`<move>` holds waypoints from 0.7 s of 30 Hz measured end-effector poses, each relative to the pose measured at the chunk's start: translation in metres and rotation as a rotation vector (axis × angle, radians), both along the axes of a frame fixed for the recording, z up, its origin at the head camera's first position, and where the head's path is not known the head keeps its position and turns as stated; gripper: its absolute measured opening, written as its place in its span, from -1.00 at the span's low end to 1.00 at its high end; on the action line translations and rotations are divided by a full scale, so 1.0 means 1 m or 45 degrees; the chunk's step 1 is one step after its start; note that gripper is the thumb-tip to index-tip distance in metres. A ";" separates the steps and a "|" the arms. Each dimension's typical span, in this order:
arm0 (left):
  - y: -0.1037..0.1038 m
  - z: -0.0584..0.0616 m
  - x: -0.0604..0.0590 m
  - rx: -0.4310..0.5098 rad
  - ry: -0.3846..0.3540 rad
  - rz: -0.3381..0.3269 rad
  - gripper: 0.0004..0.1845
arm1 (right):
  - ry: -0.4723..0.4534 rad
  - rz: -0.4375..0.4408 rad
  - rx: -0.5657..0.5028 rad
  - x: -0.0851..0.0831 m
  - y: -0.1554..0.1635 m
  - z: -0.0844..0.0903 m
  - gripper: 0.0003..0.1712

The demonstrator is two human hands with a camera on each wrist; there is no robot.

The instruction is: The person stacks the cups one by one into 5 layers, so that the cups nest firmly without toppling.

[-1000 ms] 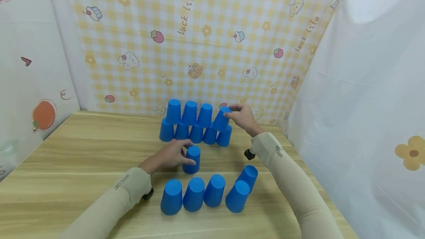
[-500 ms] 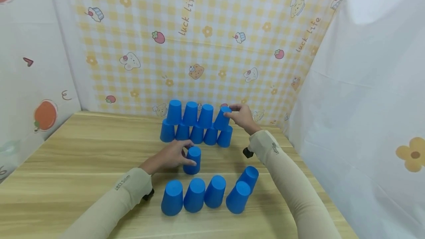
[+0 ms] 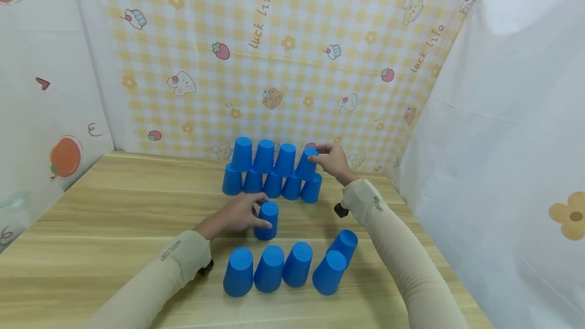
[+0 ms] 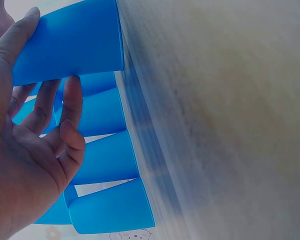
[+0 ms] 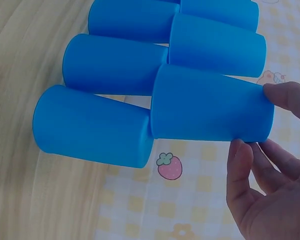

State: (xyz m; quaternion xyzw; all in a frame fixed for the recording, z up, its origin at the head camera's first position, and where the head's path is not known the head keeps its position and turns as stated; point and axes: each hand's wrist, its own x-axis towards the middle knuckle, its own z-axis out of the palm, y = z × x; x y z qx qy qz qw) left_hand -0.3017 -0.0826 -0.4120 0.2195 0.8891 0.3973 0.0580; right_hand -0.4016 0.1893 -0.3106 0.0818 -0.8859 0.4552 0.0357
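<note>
Head view: I am sitting at a wooden table [image 3: 114,207] with a checked cloth [image 3: 274,65] hanging behind it. A wall of upturned blue cups [image 3: 269,171] is standing at the back, five in the bottom row and four above. Near me, four more cups [image 3: 285,268] are waiting in a loose row, the rightmost pair overlapping. My left hand [image 3: 235,215] is curling round a single cup [image 3: 267,221] standing upside down between the wall and the near row, its long axis upright. My right hand [image 3: 333,161] is reaching to the wall's right end and pinching the top-row end cup [image 3: 306,164] near its closed base; that cup is leaning slightly leftward.

Left wrist view: my left hand [image 4: 25,165] is wrapping the single cup [image 4: 70,45], thumb along one side and fingers on the other, mouth down on the table [image 4: 230,120]. Other cups are showing beyond my fingers.

Right wrist view: my right hand [image 5: 275,190] is gripping the top-row end cup [image 5: 210,105] by its closed end, thumb and fingertips on opposite sides. Its rim is resting on the bottom-row cup [image 5: 92,125] beneath, with its neighbours just beside it.
</note>
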 end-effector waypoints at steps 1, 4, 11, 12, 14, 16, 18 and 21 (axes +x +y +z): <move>0.000 0.000 0.000 -0.002 0.001 0.001 -0.45 | 0.001 0.000 0.000 0.000 0.000 0.000 -0.44; 0.000 0.000 0.000 -0.006 0.004 0.003 -0.43 | -0.003 0.001 -0.002 0.000 0.000 0.001 -0.44; 0.000 -0.002 0.000 0.013 0.006 -0.001 -0.41 | 0.001 0.018 0.000 -0.002 0.004 -0.002 -0.41; -0.001 -0.003 -0.001 0.021 0.007 -0.007 -0.40 | 0.001 0.022 0.002 -0.002 0.004 -0.003 -0.41; -0.001 -0.004 -0.001 0.036 0.006 -0.015 -0.41 | -0.006 0.026 0.004 -0.002 0.005 -0.003 -0.40; -0.001 -0.004 -0.001 0.045 0.001 -0.024 -0.41 | -0.010 0.029 0.004 -0.002 0.005 -0.003 -0.40; -0.001 -0.004 -0.001 0.045 -0.002 -0.029 -0.40 | -0.012 0.029 0.000 -0.002 0.005 -0.003 -0.41; -0.001 -0.003 -0.001 0.035 -0.001 -0.035 -0.40 | -0.008 0.029 -0.005 -0.003 0.006 -0.002 -0.42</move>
